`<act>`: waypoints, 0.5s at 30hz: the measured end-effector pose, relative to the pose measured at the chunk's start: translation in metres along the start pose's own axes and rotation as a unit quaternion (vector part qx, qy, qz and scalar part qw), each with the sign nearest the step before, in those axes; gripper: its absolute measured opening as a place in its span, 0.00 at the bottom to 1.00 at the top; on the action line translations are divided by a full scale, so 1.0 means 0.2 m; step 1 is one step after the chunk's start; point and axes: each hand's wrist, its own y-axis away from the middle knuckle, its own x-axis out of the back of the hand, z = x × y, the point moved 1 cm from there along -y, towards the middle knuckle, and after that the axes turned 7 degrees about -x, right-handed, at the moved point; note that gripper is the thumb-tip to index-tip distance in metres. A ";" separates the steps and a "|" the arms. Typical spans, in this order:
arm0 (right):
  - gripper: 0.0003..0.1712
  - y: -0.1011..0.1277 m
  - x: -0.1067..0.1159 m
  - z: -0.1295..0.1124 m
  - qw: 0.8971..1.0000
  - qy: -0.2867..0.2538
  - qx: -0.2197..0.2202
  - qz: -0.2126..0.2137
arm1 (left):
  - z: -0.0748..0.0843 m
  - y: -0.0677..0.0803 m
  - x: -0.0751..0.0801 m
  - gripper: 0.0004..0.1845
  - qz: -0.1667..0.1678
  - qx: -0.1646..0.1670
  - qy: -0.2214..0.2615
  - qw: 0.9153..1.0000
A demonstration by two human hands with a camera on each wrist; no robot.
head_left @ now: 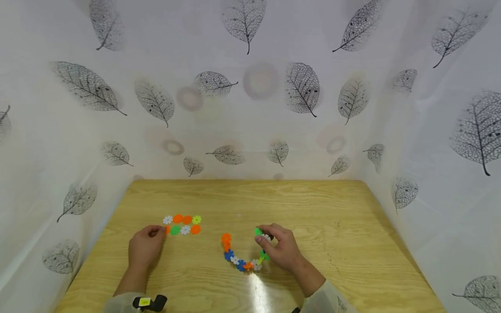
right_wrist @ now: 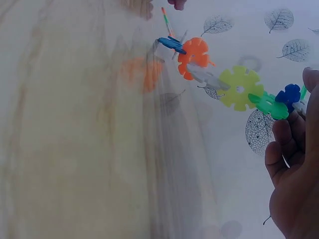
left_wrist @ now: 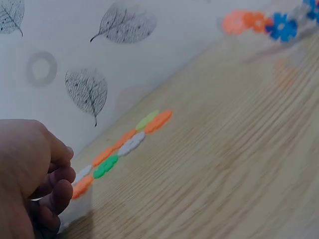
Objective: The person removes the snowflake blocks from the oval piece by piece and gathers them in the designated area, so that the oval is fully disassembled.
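My right hand (head_left: 282, 248) pinches one end of a chain of slotted plastic snowflake discs (head_left: 241, 265), near a green disc (head_left: 258, 231) and a white one. From there the chain curves down and left in a U through yellow, grey, orange, blue and white discs, ending in orange. In the right wrist view, a yellow disc (right_wrist: 240, 88) and a dark blue disc (right_wrist: 289, 96) show near the fingers. My left hand (head_left: 145, 245) has loosely curled fingers, fingertips right at an orange disc (left_wrist: 82, 186) lying flat at the left end of the nearer row.
Two short rows of loose discs lie flat on the wooden table (head_left: 332, 217) at left: a green disc (head_left: 175, 230), a yellow-green disc (head_left: 197, 219), plus white and orange ones. A leaf-patterned curtain (head_left: 250, 126) encloses the back and sides.
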 end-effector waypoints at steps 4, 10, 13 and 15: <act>0.12 0.00 0.00 0.00 1.000 0.008 -0.004 -0.003 | 0.08 0.04 -0.04 0.23 -0.050 -0.022 0.043 0.998; 0.13 0.00 0.00 0.01 1.000 0.016 -0.006 -0.003 | 0.24 0.10 -0.13 0.19 -0.108 -0.070 0.110 0.986; 0.13 0.01 -0.01 0.01 1.000 0.019 -0.009 -0.004 | 0.32 0.13 -0.18 0.15 -0.119 -0.101 0.146 0.977; 0.13 0.01 -0.01 0.01 1.000 0.020 -0.011 -0.004 | 0.36 0.15 -0.22 0.13 -0.133 -0.111 0.171 0.970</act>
